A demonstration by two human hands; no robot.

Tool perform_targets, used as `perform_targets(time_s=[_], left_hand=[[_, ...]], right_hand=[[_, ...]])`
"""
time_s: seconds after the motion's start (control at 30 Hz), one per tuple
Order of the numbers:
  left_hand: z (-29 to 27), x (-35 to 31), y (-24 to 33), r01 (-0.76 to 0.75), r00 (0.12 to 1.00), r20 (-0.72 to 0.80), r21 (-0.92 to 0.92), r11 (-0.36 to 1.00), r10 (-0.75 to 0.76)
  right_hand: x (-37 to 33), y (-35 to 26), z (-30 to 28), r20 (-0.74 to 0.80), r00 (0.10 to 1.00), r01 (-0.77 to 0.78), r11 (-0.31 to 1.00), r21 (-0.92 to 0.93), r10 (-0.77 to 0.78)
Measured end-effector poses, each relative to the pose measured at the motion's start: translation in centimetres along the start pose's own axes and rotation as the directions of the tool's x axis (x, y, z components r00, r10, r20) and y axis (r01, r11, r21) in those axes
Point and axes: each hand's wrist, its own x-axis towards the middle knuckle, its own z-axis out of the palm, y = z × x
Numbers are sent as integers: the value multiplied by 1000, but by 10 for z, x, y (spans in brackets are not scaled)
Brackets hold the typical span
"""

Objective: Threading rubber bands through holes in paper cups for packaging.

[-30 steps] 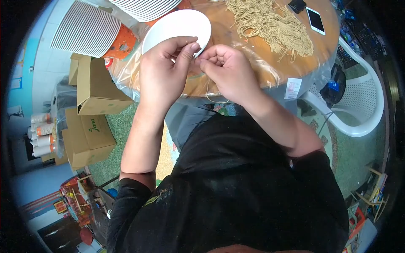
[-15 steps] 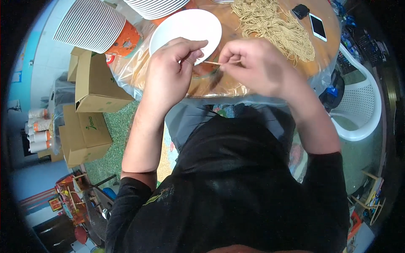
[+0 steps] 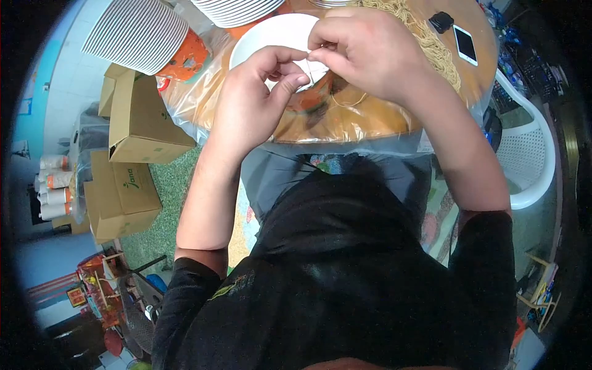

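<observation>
Table (image 3: 382, 123) under plastic. Tub stack (image 3: 139, 37) at its left. Yarn heap (image 3: 439, 58) right of the white tub (image 3: 268, 37), partly behind right hand. Right hand (image 3: 376, 52): thumb and forefinger together, clamped on string. Left hand (image 3: 254, 92) by tub: thumb and forefinger apart, other fingers can't tell. Phone (image 3: 465, 45) right of yarn. String (image 3: 311, 73) hangs from right fingertips, before tub.
</observation>
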Motion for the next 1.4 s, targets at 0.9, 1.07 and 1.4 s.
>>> perform_targets(time_s=[0.9,1.07,1.4], left_hand=[[-16,32,-2,311,896,406,-282,907,-181],[-16,33,3,327,887,424,-290,899,-185],[-19,33,-6,284,893,429,-304,909,-135]], right_hand=[[-54,-58,71,-442,773,-222,847,483,455],[-55,-54,73,-431,751,-248,818,518,501],[-51,-54,63,-378,773,-286,812,509,510]])
